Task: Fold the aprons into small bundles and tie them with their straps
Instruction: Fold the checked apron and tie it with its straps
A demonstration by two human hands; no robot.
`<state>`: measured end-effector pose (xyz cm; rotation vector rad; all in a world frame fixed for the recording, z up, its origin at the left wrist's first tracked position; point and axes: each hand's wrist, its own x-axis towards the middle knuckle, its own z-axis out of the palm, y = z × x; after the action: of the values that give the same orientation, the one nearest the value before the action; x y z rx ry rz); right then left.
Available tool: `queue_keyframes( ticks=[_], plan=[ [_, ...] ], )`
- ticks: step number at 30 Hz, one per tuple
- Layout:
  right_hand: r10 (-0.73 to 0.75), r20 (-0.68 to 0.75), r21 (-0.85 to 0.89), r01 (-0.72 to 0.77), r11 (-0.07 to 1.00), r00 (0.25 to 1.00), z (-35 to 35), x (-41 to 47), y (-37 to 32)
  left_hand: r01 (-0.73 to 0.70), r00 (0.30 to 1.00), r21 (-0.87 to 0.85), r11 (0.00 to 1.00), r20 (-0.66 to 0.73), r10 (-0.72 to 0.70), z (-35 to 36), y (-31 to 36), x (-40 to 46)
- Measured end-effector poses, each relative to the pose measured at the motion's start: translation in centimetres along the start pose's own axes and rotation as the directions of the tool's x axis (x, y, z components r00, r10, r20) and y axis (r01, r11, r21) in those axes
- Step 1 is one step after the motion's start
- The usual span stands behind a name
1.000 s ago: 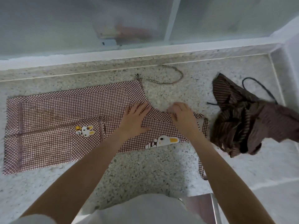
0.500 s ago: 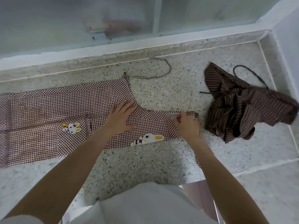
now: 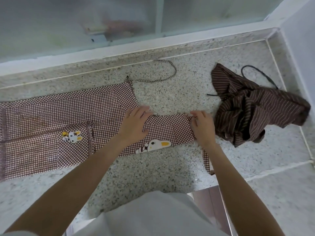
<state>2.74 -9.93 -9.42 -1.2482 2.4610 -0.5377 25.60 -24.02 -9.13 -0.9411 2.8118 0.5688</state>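
The speckled counter (image 3: 170, 167) carries a checked apron (image 3: 68, 116) laid flat at left and a crumpled striped apron (image 3: 247, 113) just right of it. The left hand (image 3: 134, 125) presses flat on the checked cloth, grip wide; the right hand (image 3: 202, 126) pinches its right edge, a strap (image 3: 206, 159) trailing beneath the wrist

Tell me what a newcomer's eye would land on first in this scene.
First the checked apron, spread long across the speckled counter from the left edge to the middle, with cartoon rabbit patches. On it, the left hand lies flat while the right hand has a grip on its right end. Next, the crumpled brown striped apron heaped at the right, near the corner.
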Motion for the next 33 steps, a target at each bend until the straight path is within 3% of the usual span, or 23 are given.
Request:
queue_keyframes(
  ticks=[2,5,11,15,20,23,28,30,33],
  plan=[
    [-0.034,0.148,-0.046,0.041,0.998,0.988,0.2,0.2,-0.4,-0.103,0.995,-0.023,0.994,0.006,0.103,0.8,2.2,0.5],
    [-0.017,0.254,-0.137,0.053,0.989,0.967,0.4,-0.1,-1.2,-0.135,0.979,0.033,0.99,0.157,0.129,2.6,4.2,0.6],
    [0.042,0.22,-0.211,0.005,0.977,0.975,0.6,-1.8,-0.2,-0.155,0.966,0.053,0.987,0.215,0.14,3.9,2.5,0.2],
    [-0.02,0.21,-0.193,0.061,0.979,0.978,0.6,-1.9,0.0,-0.178,0.96,0.055,0.982,0.229,0.162,4.0,1.3,0.0],
    [-0.054,-0.048,-0.24,0.041,0.97,0.997,-0.7,-0.5,-0.4,-0.176,0.965,0.014,0.984,0.2,0.169,4.0,0.7,-0.8],
    [-0.035,-0.078,-0.23,0.016,0.973,0.996,-1.1,0.3,-0.6,-0.167,0.972,-0.009,0.986,0.166,0.166,4.4,1.6,-1.0],
    [-0.279,-0.005,-0.189,0.273,0.943,0.96,0.3,-1.1,-2.9,-0.218,0.976,-0.157,0.963,-0.035,0.215,4.8,3.0,-1.8],
    [-0.406,0.029,-0.127,0.406,0.905,0.913,1.8,-2.5,-4.6,-0.179,0.978,-0.244,0.953,-0.15,0.146,4.4,2.2,-3.0],
    [-0.614,0.147,-0.075,0.628,0.775,0.775,4.8,-4.8,-8.2,-0.048,0.957,-0.282,0.958,-0.287,-0.037,4.1,-1.7,-7.3]
  ],
)
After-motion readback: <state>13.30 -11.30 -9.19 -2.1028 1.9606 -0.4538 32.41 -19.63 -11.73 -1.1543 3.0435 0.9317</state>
